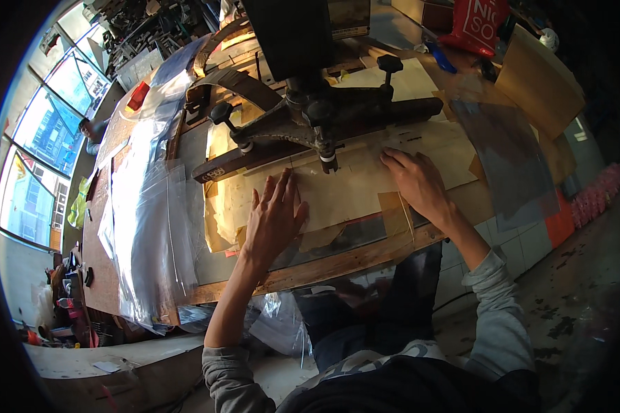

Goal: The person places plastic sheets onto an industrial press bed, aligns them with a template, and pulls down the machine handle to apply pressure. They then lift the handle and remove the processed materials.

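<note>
My left hand (274,215) lies flat with its fingers spread on the left part of a pale yellowish sheet (344,189), below a long dark bar (255,157). My right hand (419,182) rests on the same sheet to the right, its fingers stretched toward the bar and the fingertips touching the surface. Neither hand shows anything held. Above the sheet stands a black metal press head (317,113) with knobbed arms reaching to both sides. Its small pointed tip (329,162) is between my hands, over the sheet. Brown tape (395,213) covers parts of the sheet's near edge.
Clear plastic film (148,227) is spread on the table's left. A wooden edge (324,270) runs along the front. Grey translucent film (506,162) and a cardboard piece (541,82) are at right. A red bag (474,27) and blue-handled tool (441,56) lie behind.
</note>
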Demonstrator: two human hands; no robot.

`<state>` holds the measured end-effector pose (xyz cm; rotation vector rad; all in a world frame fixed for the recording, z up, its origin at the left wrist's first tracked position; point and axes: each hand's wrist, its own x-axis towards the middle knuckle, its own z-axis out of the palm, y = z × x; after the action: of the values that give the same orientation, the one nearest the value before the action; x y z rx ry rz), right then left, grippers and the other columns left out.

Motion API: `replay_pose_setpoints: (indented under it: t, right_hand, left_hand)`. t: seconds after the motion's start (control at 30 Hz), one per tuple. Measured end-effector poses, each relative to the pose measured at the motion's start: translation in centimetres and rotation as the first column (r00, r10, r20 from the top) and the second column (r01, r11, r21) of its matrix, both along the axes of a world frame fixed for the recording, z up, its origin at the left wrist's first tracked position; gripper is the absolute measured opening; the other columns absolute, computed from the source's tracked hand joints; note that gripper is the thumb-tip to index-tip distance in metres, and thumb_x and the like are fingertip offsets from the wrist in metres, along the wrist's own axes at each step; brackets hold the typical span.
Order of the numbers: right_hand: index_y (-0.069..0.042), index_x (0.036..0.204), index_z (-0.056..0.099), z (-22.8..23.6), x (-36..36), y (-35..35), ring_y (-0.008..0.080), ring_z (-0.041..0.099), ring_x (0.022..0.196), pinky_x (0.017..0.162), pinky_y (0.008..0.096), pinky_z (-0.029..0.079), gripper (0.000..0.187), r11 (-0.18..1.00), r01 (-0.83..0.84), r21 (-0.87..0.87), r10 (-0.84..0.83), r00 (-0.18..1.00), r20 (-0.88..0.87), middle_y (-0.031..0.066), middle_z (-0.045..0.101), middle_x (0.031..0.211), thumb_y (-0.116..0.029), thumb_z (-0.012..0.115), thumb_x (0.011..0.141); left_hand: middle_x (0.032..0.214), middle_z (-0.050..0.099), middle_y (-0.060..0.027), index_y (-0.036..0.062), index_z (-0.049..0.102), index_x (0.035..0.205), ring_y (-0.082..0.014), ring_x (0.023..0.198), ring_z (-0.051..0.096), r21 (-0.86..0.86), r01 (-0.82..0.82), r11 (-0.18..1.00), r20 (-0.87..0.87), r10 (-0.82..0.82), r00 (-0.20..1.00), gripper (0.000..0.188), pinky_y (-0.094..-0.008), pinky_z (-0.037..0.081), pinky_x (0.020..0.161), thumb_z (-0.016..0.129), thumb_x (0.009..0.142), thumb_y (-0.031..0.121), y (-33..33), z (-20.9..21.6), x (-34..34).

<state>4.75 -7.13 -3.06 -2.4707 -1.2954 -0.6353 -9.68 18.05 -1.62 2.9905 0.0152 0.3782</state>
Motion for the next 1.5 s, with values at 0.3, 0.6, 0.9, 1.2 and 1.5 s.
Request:
replay_pose_setpoints:
  t: [0.3,0.6,0.9,1.2,1.5]
  right_hand:
    - [-0.005,0.109,0.058,0.0,-0.6,-0.1,0.0191,0.053,0.109,0.090,0.0374,0.042,0.028,0.999,0.046,-0.024,-0.046,0.999,-0.020,0.0072,0.055,0.120,0.000,0.052,0.082]
    - [-0.003,0.108,0.061,0.0,-0.4,-0.1,0.0186,0.053,0.110,0.093,0.0399,0.041,0.030,0.997,-0.068,0.020,0.068,0.998,-0.005,0.0052,0.054,0.123,0.002,0.051,0.080]
    - [-0.005,0.113,0.061,0.2,-0.6,-0.1,0.0140,0.054,0.110,0.095,0.0425,0.038,0.032,0.998,0.026,-0.062,-0.022,0.997,0.075,0.0001,0.055,0.122,-0.003,0.053,0.083]
    - [-0.006,0.112,0.061,1.1,-0.2,-0.9,0.0148,0.057,0.105,0.094,0.0440,0.040,0.030,0.992,0.009,-0.127,0.000,0.998,0.069,0.0007,0.055,0.123,-0.003,0.053,0.083]
    - [-0.002,0.118,0.047,0.1,-0.9,-1.4,0.0242,0.053,0.111,0.094,0.0451,0.040,0.034,0.997,-0.066,-0.044,0.065,0.997,-0.033,0.0106,0.053,0.123,-0.006,0.053,0.085]
  left_hand:
    - [0.143,0.030,-0.0206,0.0078,0.048,0.127,-0.0319,0.132,0.032,0.037,0.002,0.999,0.082,-0.005,0.997,0.047,-0.0537,0.021,0.108,0.054,0.081,0.019,-1.9,0.7,0.3]
    - [0.146,0.029,-0.0149,0.0012,0.042,0.133,-0.0248,0.134,0.031,-0.057,-0.085,0.995,0.103,0.091,0.990,0.051,-0.0496,0.016,0.111,0.049,0.087,0.023,-2.3,0.0,-0.1]
    - [0.135,0.043,-0.0129,-0.0005,0.047,0.123,-0.0244,0.123,0.045,-0.011,-0.067,0.998,0.030,0.068,0.997,0.045,-0.0484,0.024,0.109,0.053,0.087,0.024,0.5,0.4,-1.7]
    - [0.133,0.044,-0.0186,0.0003,0.042,0.130,-0.0289,0.125,0.042,-0.031,-0.001,1.000,0.036,0.002,0.999,0.049,-0.0486,0.029,0.107,0.050,0.085,0.018,0.1,0.7,-1.9]
    - [0.142,0.027,-0.0259,-0.0040,0.029,0.137,-0.0385,0.135,0.024,-0.130,-0.014,0.991,-0.023,0.011,1.000,0.065,-0.0451,0.022,0.111,0.049,0.081,0.023,-0.8,0.3,-2.5]
